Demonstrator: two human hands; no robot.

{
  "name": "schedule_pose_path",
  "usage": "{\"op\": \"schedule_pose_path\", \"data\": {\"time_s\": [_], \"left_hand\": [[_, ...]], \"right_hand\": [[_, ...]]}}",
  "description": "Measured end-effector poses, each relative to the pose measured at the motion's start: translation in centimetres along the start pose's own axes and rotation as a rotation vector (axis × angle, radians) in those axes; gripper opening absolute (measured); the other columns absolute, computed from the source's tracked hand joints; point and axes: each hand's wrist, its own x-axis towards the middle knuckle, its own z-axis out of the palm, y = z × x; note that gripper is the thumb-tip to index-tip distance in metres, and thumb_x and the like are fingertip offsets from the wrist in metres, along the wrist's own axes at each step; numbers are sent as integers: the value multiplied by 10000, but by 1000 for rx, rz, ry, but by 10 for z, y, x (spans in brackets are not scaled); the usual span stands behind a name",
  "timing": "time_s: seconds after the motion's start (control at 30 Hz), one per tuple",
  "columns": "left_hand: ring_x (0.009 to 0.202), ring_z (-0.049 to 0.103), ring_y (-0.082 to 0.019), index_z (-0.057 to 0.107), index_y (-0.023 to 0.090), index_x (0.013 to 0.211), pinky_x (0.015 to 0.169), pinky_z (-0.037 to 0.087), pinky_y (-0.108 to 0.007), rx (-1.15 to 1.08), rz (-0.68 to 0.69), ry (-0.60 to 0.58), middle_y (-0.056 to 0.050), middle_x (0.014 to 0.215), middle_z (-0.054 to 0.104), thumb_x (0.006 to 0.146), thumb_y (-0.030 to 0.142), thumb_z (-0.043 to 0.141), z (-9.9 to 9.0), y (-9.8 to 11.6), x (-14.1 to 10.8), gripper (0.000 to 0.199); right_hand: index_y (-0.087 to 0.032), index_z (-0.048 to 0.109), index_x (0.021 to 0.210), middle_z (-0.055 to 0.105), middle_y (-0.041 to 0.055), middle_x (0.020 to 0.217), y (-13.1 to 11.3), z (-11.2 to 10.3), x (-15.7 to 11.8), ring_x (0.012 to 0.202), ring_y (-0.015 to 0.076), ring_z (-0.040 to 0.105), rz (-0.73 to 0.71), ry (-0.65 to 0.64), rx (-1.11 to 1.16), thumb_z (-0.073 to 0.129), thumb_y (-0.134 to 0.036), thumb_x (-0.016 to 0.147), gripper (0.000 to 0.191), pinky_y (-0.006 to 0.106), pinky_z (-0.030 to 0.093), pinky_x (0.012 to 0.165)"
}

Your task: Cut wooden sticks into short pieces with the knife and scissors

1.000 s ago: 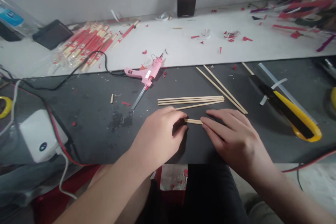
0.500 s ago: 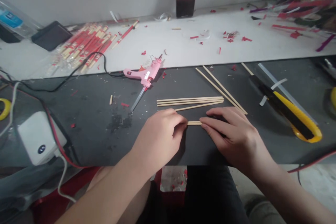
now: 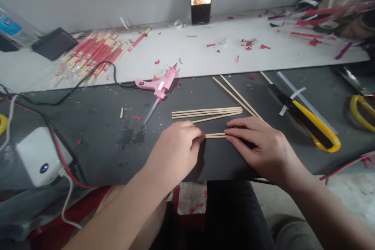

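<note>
"What differs from the frame half a second back?"

"The hands sit slightly farther apart, so more of the pair of short wooden sticks (image 3: 215, 135) shows between them. The whole view has also swung, bringing yellow-handled scissors (image 3: 361, 107) in at the right edge."

"And the hands now?"

"The person's left hand (image 3: 172, 156) is curled, its fingertips at the left end of the sticks. The right hand (image 3: 263, 146) lies flatter with the fingers stretched out, their tips at the right end. Together they grasp the pair from both ends, over the black mat (image 3: 102, 156). Whether the sticks touch the mat, I can't tell."

"What lies around them?"

"Just beyond is a row of long wooden sticks (image 3: 206, 112), with two diagonal sticks (image 3: 234, 93) to the right. A pink hot glue gun (image 3: 155, 86) lies up and to the left, a yellow-and-black utility knife (image 3: 313, 127) to the right."

"Any readable writing?"

"None. The blue label on the plastic bottle (image 3: 8, 27) and the round mark on the white power adapter (image 3: 43, 168) are too small to read."
</note>
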Motion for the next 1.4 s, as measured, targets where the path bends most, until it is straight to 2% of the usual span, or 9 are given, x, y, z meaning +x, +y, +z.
{"op": "schedule_pose_path", "data": {"time_s": [0.2, 0.43, 0.63, 0.83, 1.03, 1.1, 1.23, 1.27, 1.4], "left_hand": [[800, 648, -167, 787, 229, 890, 715, 465, -315, 8, 13, -13, -3, 866, 702, 953, 121, 624, -1, 1, 2, 205], [859, 638, -197, 774, 212, 912, 770, 481, -344, 81, 60, -25, -17, 859, 682, 965, 104, 602, -2, 3, 2, 210], [909, 609, -221, 730, 180, 880, 806, 498, -377, 152, 131, 2, -39, 899, 659, 948, 82, 588, 0, 9, 3, 185], [969, 611, -220, 679, 159, 842, 877, 526, -378, 83, 367, -31, -57, 988, 680, 988, 86, 579, 15, 16, 10, 191], [969, 605, -231, 679, 143, 803, 866, 535, -387, 34, 382, -4, -77, 968, 682, 989, 70, 573, 24, 14, 16, 226], [976, 607, -229, 704, 144, 853, 875, 534, -391, 27, 380, 4, -74, 981, 686, 989, 63, 567, 24, 13, 16, 210], [997, 609, -217, 739, 159, 984, 903, 528, -387, 11, 395, 19, -56, 1015, 698, 975, 30, 563, 25, 11, 14, 218], [996, 607, -215, 740, 161, 994, 905, 528, -385, 8, 399, 17, -52, 1015, 699, 971, 24, 563, 25, 10, 14, 224], [989, 603, -213, 739, 160, 955, 895, 528, -388, 10, 391, 14, -53, 1007, 703, 977, 21, 545, 26, 9, 14, 240]], "right_hand": [[-180, 744, 1157, 721, 84, 1150, 8, -8, 4, 1073, 215, 653, -39, -80, 2, 655, -159, 969, 210, 379, 524, 975], [-172, 782, 1030, 697, 96, 1065, 12, -11, 14, 1006, 227, 637, -150, -133, 11, 628, -153, 980, 164, 395, 512, 907], [-155, 806, 968, 694, 92, 1012, 6, -9, 15, 970, 211, 633, -92, -102, 24, 634, -134, 964, 173, 364, 503, 886], [-158, 805, 924, 693, 84, 992, 2, -9, 17, 949, 207, 634, -51, -112, 7, 619, -105, 946, 194, 350, 503, 864], [-182, 817, 966, 714, 81, 1036, -5, -15, 19, 988, 199, 654, -17, -162, 9, 605, -132, 969, 218, 337, 520, 892], [-188, 809, 1048, 733, 88, 1097, -6, -30, 14, 1034, 206, 670, -5, -78, -41, 620, -170, 970, 205, 342, 529, 926], [-192, 763, 1199, 771, 117, 1087, 8, -78, -11, 1018, 265, 701, 299, 413, -465, 652, -328, 961, 295, 433, 523, 963], [-199, 741, 1245, 768, 125, 1083, 16, -88, -19, 1023, 295, 696, 400, 436, -600, 638, -380, 962, 351, 482, 505, 978], [-165, 657, 1310, 744, 168, 1092, 49, -102, -44, 975, 363, 694, 589, 114, -662, 601, -580, 923, 570, 487, 534, 823]]}}
